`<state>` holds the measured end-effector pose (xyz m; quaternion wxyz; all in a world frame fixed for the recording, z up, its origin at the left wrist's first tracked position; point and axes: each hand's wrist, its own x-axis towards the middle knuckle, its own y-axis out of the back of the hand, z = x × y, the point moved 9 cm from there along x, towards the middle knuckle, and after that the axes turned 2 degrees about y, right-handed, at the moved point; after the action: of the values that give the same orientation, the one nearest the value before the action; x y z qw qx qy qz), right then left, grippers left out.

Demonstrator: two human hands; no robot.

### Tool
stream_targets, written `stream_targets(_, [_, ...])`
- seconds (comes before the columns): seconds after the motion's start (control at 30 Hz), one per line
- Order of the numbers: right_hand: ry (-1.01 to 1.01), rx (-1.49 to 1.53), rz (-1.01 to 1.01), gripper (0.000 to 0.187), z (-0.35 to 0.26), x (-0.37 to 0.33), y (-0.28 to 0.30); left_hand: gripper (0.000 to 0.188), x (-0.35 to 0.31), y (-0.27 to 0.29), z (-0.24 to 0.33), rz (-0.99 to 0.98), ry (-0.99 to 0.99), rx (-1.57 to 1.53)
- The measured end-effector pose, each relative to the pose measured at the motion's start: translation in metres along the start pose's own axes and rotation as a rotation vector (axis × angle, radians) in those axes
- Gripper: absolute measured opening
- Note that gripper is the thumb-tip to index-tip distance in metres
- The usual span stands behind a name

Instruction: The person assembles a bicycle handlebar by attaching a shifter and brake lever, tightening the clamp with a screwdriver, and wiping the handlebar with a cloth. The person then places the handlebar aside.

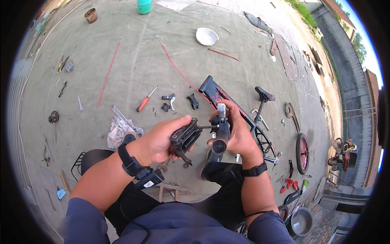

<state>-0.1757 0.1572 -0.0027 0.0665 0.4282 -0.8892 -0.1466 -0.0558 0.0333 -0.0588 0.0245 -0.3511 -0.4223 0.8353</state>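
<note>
My left hand (158, 140) is closed around a black folding multi-tool (185, 137). One thin key of it points right and reaches a dark part on the handlebar; whether its tip is seated I cannot tell. In my right hand (240, 132) is a black bicycle handlebar (222, 138), its capped round end facing me and a silver metal piece at its top. Just beyond my hands lie a black bike frame (227, 95), a brake lever (172, 101) and a small black part (193, 101). A red-handled screwdriver (143, 103) rests farther left.
Two red cables (109, 73) (174, 64) stretch over the concrete. Wrenches (124, 116) lie by a rag (118, 136) near my left foot. On the right are a saddle (265, 94), a small wheel (302, 153) and a metal basin (300, 221). A white bowl (207, 36) sits farther off.
</note>
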Motion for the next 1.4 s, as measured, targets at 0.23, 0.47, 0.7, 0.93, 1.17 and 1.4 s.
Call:
stream_targets(0.23, [0.020,0.050,0.011,0.102,-0.004,-0.002,-0.001,0.049,-0.002,-0.005,0.004,-0.008,0.019,0.040])
stream_targets(0.47, [0.064,0.019,0.026,0.096,-0.004,-0.001,-0.002,0.045,-0.003,-0.005,0.004,-0.042,-0.009,0.057])
stream_targets(0.7, [0.053,0.048,0.037,0.096,-0.002,-0.001,-0.003,0.045,-0.002,-0.003,0.002,-0.028,-0.007,0.035])
stream_targets(0.93, [0.000,0.068,0.097,0.094,-0.001,0.000,0.001,0.046,-0.007,-0.002,0.008,-0.030,-0.031,0.090])
stream_targets(1.17, [-0.065,0.182,0.106,0.096,0.008,0.000,0.012,0.043,-0.022,-0.011,0.039,0.098,-0.441,0.655])
stream_targets(1.4, [-0.192,0.568,0.022,0.098,0.010,-0.004,-0.003,0.062,-0.049,-0.044,0.064,0.192,-0.982,1.297])
